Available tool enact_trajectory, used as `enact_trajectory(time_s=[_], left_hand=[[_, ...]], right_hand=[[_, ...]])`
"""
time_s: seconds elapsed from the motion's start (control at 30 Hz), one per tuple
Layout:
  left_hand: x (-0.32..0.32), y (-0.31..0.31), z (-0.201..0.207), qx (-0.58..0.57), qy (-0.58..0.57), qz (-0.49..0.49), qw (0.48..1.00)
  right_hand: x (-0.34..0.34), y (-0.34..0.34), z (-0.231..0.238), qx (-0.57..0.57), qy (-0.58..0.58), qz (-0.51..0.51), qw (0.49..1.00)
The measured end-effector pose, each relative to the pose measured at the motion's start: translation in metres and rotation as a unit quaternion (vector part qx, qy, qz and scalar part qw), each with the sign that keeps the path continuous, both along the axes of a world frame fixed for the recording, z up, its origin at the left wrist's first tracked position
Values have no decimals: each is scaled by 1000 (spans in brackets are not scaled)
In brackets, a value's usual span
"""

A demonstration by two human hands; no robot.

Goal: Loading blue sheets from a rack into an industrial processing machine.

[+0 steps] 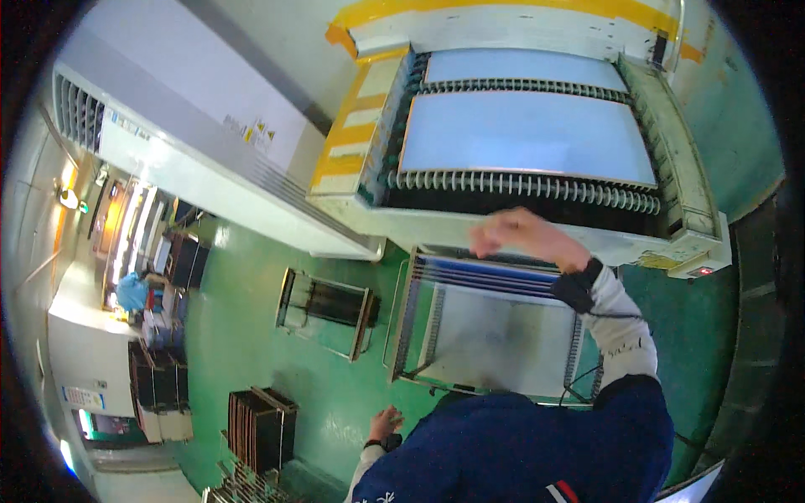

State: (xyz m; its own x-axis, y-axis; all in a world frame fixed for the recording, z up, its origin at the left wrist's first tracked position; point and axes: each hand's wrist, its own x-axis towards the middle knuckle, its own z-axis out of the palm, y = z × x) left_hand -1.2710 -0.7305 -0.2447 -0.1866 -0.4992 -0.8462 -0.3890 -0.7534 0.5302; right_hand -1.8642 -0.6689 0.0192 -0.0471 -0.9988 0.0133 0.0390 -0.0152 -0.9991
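My right hand (521, 235) is stretched out to the front, above the near edge of the roller conveyor (524, 181) and the rack cart below it. Motion smears its fingers, which look loosely bent, and no held thing shows. Two flat, pale, shiny panels lie on the rollers, a near panel (528, 134) and a far panel (524, 67). Several thin panels stand in the slotted rack cart (408, 310) between my body and the machine. Low at my left side hangs my left hand (386, 422), its fingers apart and nothing in them.
A long white cabinet (210, 168) runs along the conveyor's left. On the green floor to the left stand a small metal cart (323, 303) and a rack of dark boards (260, 426). Far left, a person in blue (132, 292) is near a lit bench.
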Motion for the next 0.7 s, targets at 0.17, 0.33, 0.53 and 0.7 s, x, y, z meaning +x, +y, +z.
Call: enact_trajectory(time_s=[0.17,0.33,0.53,0.7], left_hand=[[-9,-3,11,14,4,24,1000],[4,-2,7,24,-3,30,999],[3,5,8,3,-10,4,1000],[-3,7,11,7,-24,18,1000]], right_hand=[[49,54,-148,162,302,-196,919],[111,96,-193,183,548,-199,792],[132,97,-199,149,567,-232,776],[121,83,-216,190,531,-234,792]])
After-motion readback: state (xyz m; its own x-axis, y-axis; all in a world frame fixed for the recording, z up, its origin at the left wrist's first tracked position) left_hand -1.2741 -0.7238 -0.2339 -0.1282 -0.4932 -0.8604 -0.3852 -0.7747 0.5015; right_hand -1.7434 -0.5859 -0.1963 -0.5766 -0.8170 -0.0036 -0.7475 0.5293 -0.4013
